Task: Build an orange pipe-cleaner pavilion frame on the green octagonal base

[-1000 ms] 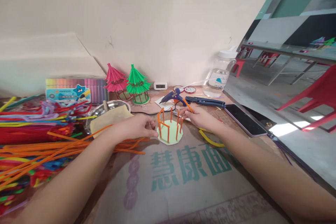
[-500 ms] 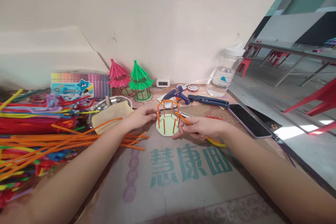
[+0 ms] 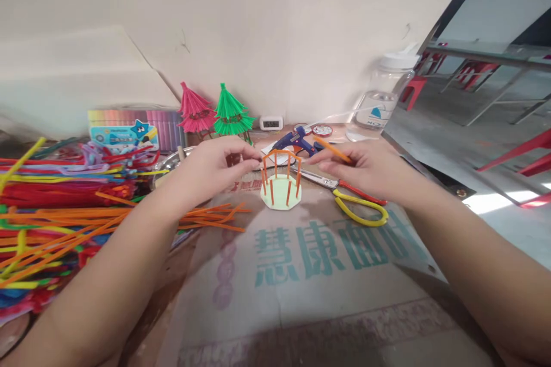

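Left fingers [image 3: 246, 167] nearly closed beside orange frame [image 3: 271, 192] — hold unclear; right fingers [image 3: 336, 168] pinch orange stem [image 3: 329, 148] — light touch best, frame kept upright.

Red stools [image 3: 414, 93] stand on a sunlit grey floor [image 3: 482, 143] beyond a pale wall [image 3: 241, 17].

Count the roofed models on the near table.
2: the pink one, right of the markers, and the green one, left of the clock. The left hand partly covers their bases and could hide another.
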`<state>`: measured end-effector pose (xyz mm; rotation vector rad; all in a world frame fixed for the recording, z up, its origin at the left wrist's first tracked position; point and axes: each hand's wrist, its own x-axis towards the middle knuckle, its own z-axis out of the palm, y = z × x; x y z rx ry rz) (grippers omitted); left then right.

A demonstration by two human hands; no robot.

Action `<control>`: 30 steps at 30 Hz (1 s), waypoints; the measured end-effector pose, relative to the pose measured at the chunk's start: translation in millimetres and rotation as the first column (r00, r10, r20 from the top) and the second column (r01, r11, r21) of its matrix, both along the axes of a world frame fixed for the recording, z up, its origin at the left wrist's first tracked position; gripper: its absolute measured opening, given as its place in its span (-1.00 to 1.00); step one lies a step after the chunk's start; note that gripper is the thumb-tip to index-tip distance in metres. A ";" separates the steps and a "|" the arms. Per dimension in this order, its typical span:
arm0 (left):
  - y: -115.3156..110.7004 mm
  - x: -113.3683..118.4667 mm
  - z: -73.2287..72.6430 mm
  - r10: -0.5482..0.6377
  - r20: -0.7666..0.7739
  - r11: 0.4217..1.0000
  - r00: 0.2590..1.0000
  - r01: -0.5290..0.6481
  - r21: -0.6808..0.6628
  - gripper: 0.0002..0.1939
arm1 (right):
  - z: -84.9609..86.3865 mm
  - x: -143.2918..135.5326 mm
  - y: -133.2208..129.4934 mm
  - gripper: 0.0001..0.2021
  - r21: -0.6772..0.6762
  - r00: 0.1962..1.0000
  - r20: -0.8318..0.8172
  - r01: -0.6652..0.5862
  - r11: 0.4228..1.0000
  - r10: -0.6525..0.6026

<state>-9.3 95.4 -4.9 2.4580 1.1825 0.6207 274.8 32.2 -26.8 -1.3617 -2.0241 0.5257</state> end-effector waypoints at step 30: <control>-5.9 13.1 -7.6 -0.163 -0.224 0.962 0.961 0.205 0.179 -0.71 | -7.7 -34.3 -11.4 -0.70 0.028 0.958 0.265 -0.124 0.992 0.112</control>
